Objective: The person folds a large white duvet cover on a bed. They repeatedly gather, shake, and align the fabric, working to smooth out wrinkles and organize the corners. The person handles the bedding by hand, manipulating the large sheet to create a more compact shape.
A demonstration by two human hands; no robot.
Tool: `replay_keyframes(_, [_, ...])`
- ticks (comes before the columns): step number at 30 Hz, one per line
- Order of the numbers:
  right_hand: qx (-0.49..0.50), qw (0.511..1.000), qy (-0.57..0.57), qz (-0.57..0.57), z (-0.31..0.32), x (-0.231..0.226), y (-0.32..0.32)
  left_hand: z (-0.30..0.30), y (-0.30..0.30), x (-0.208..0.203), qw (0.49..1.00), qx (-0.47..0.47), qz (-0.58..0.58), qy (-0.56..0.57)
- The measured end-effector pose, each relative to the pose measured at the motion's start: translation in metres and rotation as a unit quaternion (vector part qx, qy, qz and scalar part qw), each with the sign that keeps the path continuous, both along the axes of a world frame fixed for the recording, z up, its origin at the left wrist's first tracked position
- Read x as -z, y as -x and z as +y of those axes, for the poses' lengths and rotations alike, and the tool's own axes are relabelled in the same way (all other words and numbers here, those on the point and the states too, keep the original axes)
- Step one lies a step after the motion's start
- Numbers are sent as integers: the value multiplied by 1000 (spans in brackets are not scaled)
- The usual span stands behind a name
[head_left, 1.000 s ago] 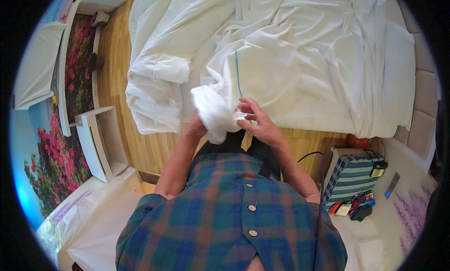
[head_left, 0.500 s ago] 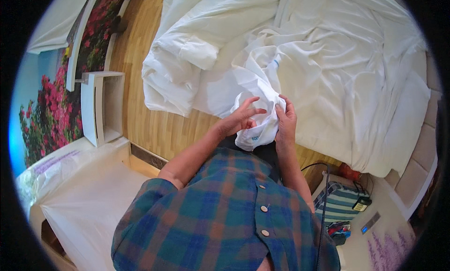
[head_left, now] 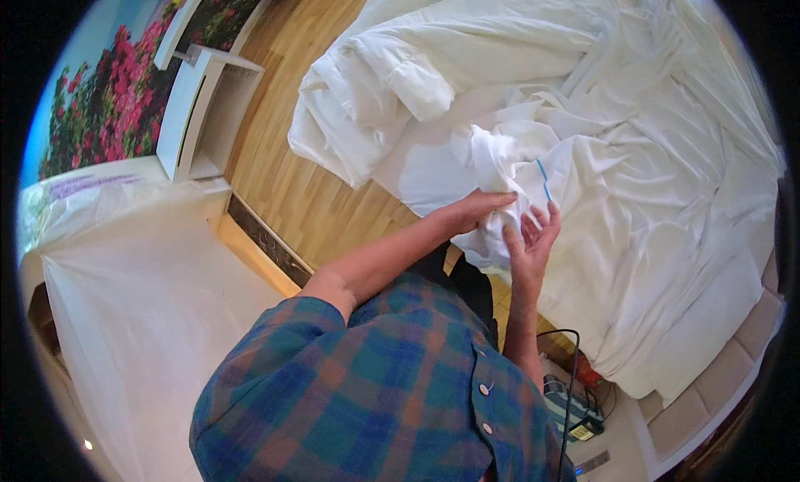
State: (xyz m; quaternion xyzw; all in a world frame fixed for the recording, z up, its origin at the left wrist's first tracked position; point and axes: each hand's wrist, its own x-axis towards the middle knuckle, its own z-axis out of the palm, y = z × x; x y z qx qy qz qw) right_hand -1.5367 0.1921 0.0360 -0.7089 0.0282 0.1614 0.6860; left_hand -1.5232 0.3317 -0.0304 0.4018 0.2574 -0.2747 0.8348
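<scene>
A piece of white bed linen [head_left: 492,153] with a thin blue line on it is bunched up in front of me at the bed's near edge. My left hand [head_left: 483,210] is closed on a fold of it, thumb on top. Just to the right, my right hand [head_left: 533,242] has its fingers apart and slightly curled, its thumb against the cloth. Part of the linen hangs below my hands, and the rest runs onto the bed. Whether it is a sheet or a cover I cannot tell.
A rumpled white sheet [head_left: 658,199] spreads over the bed, with a thick white duvet [head_left: 367,99] heaped at its left. Wooden floor [head_left: 287,174] lies left of the bed. A white shelf unit [head_left: 196,115] stands beyond it. A black cable [head_left: 575,374] hangs at my right.
My left hand has gone from spread fingers to a grip on the linen. The right hand's fingers have come apart from their pinch. The view has turned, and the cloth is gathered differently.
</scene>
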Motion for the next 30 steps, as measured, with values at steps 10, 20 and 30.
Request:
replay_keyframes(10, [-38, 995, 86, 14, -15, 69, -17, 21, 4, -9, 974, 177, -126, -59])
replay_keyframes(20, [-56, 980, 30, 190, 0, 78, -3, 233, -15, 59, 560, -87, -39, -823])
replay_keyframes(30, [157, 962, -53, 218, -39, 64, -33, 298, -97, 52, 372, -11, -69, -925])
